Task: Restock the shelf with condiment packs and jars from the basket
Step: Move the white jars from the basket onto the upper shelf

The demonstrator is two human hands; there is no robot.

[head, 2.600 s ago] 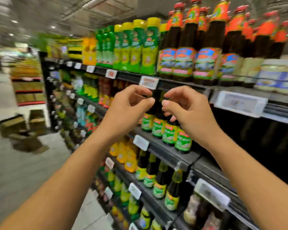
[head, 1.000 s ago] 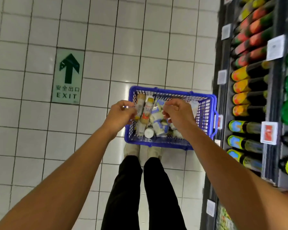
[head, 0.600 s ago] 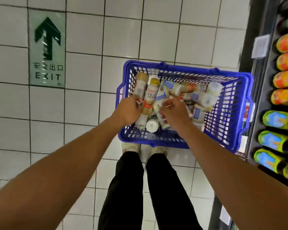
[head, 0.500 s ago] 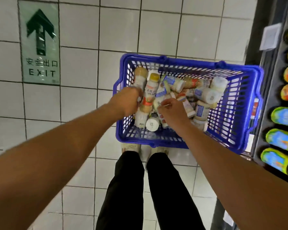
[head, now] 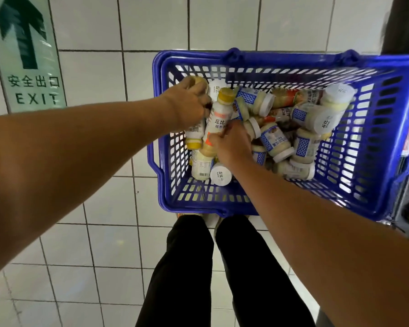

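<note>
Basket (head: 376,128) on floor by feet, jars (head: 276,142) heaped loose inside. Left hand (head: 189,105) curled round far-left bottle (head: 195,134); right hand (head: 230,143) curled on base of yellow-capped bottle (head: 219,114). Grip bodies, not caps; lift straight up, clear of neighbours

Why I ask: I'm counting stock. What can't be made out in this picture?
Head view:
- Right hand: its back hides the fingers, so any grip is unclear.
- Left hand grips a bottle, covering its label.
- Jars lower in the basket: buried under others, uncountable.
- Basket's right corner: cut off by the frame edge.
</note>
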